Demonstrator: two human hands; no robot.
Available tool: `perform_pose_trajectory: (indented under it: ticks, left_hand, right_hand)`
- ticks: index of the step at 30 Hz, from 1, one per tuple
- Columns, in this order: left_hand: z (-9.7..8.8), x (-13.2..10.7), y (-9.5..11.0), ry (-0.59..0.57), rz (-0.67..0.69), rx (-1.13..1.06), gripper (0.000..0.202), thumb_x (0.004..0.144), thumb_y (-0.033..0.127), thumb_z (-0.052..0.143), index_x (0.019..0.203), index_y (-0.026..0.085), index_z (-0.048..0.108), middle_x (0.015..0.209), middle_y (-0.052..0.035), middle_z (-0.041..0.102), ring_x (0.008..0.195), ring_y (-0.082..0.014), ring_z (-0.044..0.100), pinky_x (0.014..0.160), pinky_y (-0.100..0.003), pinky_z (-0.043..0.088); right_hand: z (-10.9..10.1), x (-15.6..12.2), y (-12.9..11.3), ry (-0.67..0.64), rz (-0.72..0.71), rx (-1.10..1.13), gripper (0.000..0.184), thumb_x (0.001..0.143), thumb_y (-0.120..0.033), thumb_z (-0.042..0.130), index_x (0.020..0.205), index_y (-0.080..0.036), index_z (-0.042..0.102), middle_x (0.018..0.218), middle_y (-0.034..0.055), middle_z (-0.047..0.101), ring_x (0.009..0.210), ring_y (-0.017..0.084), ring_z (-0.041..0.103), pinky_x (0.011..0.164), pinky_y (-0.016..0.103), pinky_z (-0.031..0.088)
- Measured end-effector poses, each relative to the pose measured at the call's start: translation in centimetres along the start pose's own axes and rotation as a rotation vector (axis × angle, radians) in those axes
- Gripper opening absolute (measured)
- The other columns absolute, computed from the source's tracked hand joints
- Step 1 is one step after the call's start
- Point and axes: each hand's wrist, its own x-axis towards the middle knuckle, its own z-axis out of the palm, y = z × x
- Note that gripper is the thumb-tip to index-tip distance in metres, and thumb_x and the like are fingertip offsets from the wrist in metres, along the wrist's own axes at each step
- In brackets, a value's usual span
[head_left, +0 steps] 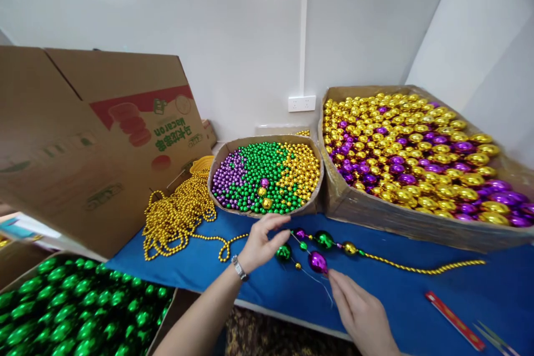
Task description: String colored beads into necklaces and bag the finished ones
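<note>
My left hand point(262, 242), with a silver watch at the wrist, is closed at the fingertips on a thin string point(294, 238). A small green bead point(303, 246) is threaded below that point. At the other end of this short length, my right hand point(367, 311) pinches the lower tip of a large purple bead point(317, 262). A large green bead point(283, 253) hangs or lies just under my left thumb, with a small gold bead point(297, 266) and a loose string tail nearby. Behind them stretches a bead necklace point(323, 240) of big beads and a gold chain.
A box of small purple, green and gold beads point(262, 178) stands ahead. The right-hand box point(375, 214) holds gold and purple beads. Gold bead strands point(179, 211) are heaped beside a carton point(137, 139). Large green beads point(83, 306) fill a lower-left box. A red packet point(454, 320) lies right.
</note>
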Motion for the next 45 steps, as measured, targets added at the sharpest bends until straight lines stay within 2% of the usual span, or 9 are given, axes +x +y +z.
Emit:
perform_pose_trajectory:
  ticks: [4, 9, 12, 17, 20, 30, 35, 40, 45]
  left_hand:
    - [-1.2, 2.8, -3.0, 0.193, -0.041, 0.444, 0.033, 0.083, 0.027, 0.055, 0.116, 0.020, 0.060, 0.113, -0.0116, 0.058, 0.108, -0.0250, 0.050, 0.096, -0.040, 0.037]
    - [-2.1, 5.4, -6.3, 0.158, -0.103, 0.581, 0.032, 0.079, 0.022, 0.059, 0.110, 0.016, 0.062, 0.105, -0.0134, 0.059, 0.102, -0.0281, 0.052, 0.093, -0.046, 0.039]
    - [-1.6, 4.6, -6.0, 0.163, -0.090, 0.391, 0.032, 0.082, 0.025, 0.056, 0.112, 0.017, 0.060, 0.105, -0.0108, 0.058, 0.093, -0.0221, 0.056, 0.085, -0.038, 0.046]
    - [-0.5, 1.4, -3.3, 0.043, -0.224, -0.524, 0.038, 0.081, 0.031, 0.061, 0.117, 0.019, 0.058, 0.097, -0.0070, 0.060, 0.087, -0.0175, 0.056, 0.079, -0.036, 0.051]
    - [-0.2, 0.3, -1.8, 0.048, -0.282, -0.751, 0.037, 0.077, 0.027, 0.066, 0.112, 0.018, 0.061, 0.098, -0.0072, 0.060, 0.086, -0.0165, 0.055, 0.079, -0.036, 0.052]
    - [-0.1, 0.1, -1.0, 0.055, -0.256, -0.741, 0.032, 0.076, 0.026, 0.068, 0.106, 0.016, 0.063, 0.099, -0.0079, 0.061, 0.079, -0.0131, 0.055, 0.074, -0.031, 0.053]
    - [0.2, -0.1, -0.9, 0.019, -0.248, -0.697, 0.035, 0.074, 0.024, 0.070, 0.107, 0.017, 0.060, 0.104, -0.0086, 0.062, 0.086, -0.0150, 0.056, 0.075, -0.029, 0.051]
    - [1.1, -0.5, -0.7, -0.026, -0.240, -0.682, 0.042, 0.068, 0.020, 0.075, 0.107, 0.017, 0.059, 0.109, -0.0103, 0.062, 0.091, -0.0159, 0.058, 0.078, -0.026, 0.047]
    - [1.7, -0.8, -0.8, 0.031, -0.290, -0.771, 0.046, 0.065, 0.019, 0.077, 0.107, 0.017, 0.056, 0.109, -0.0112, 0.063, 0.091, -0.0163, 0.059, 0.077, -0.027, 0.047]
  right_hand:
    - [0.2, 0.0, 0.2, -0.006, 0.051, 0.076, 0.037, 0.094, -0.027, 0.033, 0.094, -0.019, 0.069, 0.086, 0.0049, 0.074, 0.073, 0.017, 0.071, 0.062, 0.021, 0.055]
    - [0.4, -0.2, 0.3, 0.006, 0.045, 0.064, 0.037, 0.094, -0.025, 0.033, 0.092, -0.018, 0.069, 0.084, 0.0050, 0.074, 0.070, 0.016, 0.071, 0.057, 0.020, 0.055]
    - [0.4, -0.3, 0.5, 0.015, 0.048, 0.052, 0.037, 0.094, -0.025, 0.033, 0.092, -0.018, 0.069, 0.084, 0.0047, 0.074, 0.070, 0.016, 0.071, 0.058, 0.021, 0.055]
    - [0.5, -0.2, 0.6, 0.011, 0.049, 0.042, 0.035, 0.093, -0.024, 0.035, 0.094, -0.017, 0.069, 0.086, 0.0052, 0.074, 0.073, 0.018, 0.071, 0.061, 0.024, 0.056]
    - [0.5, -0.1, 0.3, -0.006, 0.037, 0.051, 0.035, 0.093, -0.024, 0.035, 0.094, -0.018, 0.070, 0.086, 0.0053, 0.074, 0.074, 0.019, 0.071, 0.061, 0.025, 0.056]
    - [0.5, -0.4, 0.4, -0.011, 0.003, 0.002, 0.033, 0.092, -0.024, 0.037, 0.096, -0.018, 0.069, 0.083, 0.0061, 0.073, 0.069, 0.019, 0.070, 0.058, 0.027, 0.055]
    - [0.6, -0.3, 0.3, -0.031, 0.005, -0.010, 0.033, 0.093, -0.025, 0.036, 0.096, -0.018, 0.067, 0.080, 0.0069, 0.073, 0.064, 0.019, 0.069, 0.054, 0.027, 0.053]
    - [0.8, 0.1, -0.5, -0.081, 0.112, 0.155, 0.028, 0.094, -0.026, 0.034, 0.102, -0.018, 0.060, 0.086, 0.0067, 0.071, 0.073, 0.018, 0.069, 0.063, 0.026, 0.054]
    - [0.3, 0.2, -0.6, -0.148, 0.215, 0.352, 0.025, 0.094, -0.025, 0.031, 0.104, -0.021, 0.054, 0.085, 0.0054, 0.066, 0.072, 0.014, 0.066, 0.063, 0.022, 0.052]
